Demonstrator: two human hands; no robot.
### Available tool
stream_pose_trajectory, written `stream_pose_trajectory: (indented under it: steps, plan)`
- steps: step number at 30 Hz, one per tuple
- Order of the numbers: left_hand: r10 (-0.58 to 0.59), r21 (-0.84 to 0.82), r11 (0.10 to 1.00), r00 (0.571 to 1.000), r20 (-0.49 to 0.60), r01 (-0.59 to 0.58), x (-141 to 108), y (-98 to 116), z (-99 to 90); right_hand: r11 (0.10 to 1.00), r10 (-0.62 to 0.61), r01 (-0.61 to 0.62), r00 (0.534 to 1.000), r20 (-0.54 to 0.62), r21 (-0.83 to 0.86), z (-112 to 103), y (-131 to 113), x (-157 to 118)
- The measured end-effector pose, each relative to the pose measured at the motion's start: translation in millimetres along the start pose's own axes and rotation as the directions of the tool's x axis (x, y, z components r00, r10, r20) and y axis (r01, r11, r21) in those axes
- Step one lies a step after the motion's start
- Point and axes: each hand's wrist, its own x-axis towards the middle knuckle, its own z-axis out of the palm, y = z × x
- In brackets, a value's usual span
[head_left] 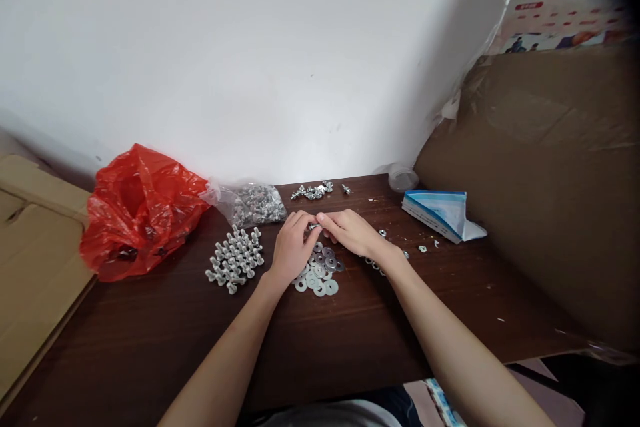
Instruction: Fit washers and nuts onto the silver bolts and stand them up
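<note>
Between my two hands is a small metal bolt (313,225), held above a heap of flat washers (320,273). My left hand (294,243) is closed around it, with the thumb and index finger pinching. From the right, the fingertips of my right hand (353,230) are closed on the bolt's other end; what exactly they hold there is hidden. To the left stand several bolts (235,257) in close rows on their heads. Partly covered by my right wrist are some nuts (375,265). Beyond my hands lies a group of assembled bolts (313,192).
A clear bag of metal fasteners (260,204) and a red plastic bag (143,213) lie at the left back. Cardboard (40,267) borders the left. A blue-white box (435,213), a clear round container (403,178) and a large carton (550,180) are on the right.
</note>
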Motion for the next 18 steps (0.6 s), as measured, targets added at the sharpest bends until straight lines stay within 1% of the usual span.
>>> stream_pose_trajectory:
  steps: [5,11,14,16,18]
  plan:
    - [-0.022,-0.022,1.000,1.000,-0.014,0.022,0.0,-0.4,0.1,0.998,-0.050,0.050,0.999,0.001,0.044,-1.6,-1.4,-0.8]
    - [0.015,0.008,1.000,1.000,0.012,-0.015,0.0,-0.2,-0.2,1.000,-0.019,0.018,1.000,-0.014,-0.015,0.9,-4.1,0.4]
    - [-0.003,0.008,1.000,1.000,-0.004,0.003,0.2,-0.2,-0.3,1.000,-0.007,0.008,1.000,-0.030,0.024,-2.2,-4.3,-0.9]
    - [-0.018,-0.005,1.000,1.000,-0.014,0.018,0.1,-0.3,-0.2,0.998,-0.028,0.029,0.999,-0.026,0.060,-3.8,-4.1,-1.8]
    - [-0.019,-0.016,1.000,1.000,-0.011,0.019,-0.1,-0.1,-0.2,0.997,-0.040,0.041,0.999,-0.017,0.060,-3.5,-3.9,-1.8]
